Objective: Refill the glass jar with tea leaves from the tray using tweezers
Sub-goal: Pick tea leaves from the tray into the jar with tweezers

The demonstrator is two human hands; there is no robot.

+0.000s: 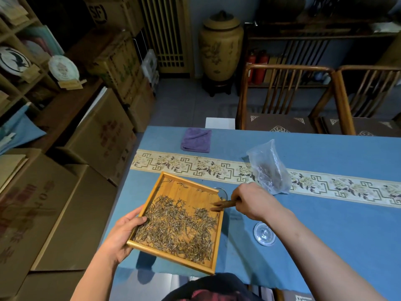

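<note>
Head view. Left hand (121, 233) grips the left edge of the wooden tray (211, 246), thumb over the rim and onto the inside, fingers underneath. Tray is tilted and held above the near left corner of the surface (325, 213), which is covered in blue cloth with a patterned cream runner (195, 166) across it.

Tea leaves (178, 229) lie loose in the tray, heaped mostly in the near and middle part; only a few strays at the far end.

Right hand (251, 200) grasps brown wooden tweezers (223, 205), fingers curled round the handle end. Tips point left and reach over the tray's right rim, touching or just above the leaves there; cannot tell which, and cannot tell whether any leaf is pinched between the tips.

Glass jar (221, 192): only a rim of clear glass shows just beyond the tray's far right corner, mostly hidden behind tray and tweezers. Contents not visible.

A round clear glass lid (264, 233) lies flat on the surface, right of the tray, under the right forearm. A crumpled clear plastic bag (269, 168) stands on the runner beyond the right hand, some dark leaf inside. Folded purple cloth (196, 140) near the far edge.

Off the surface: cardboard boxes (102, 135) stacked on the left, a large ceramic urn (221, 46) against the far wall, two wooden chairs (286, 98) on the far side.
</note>
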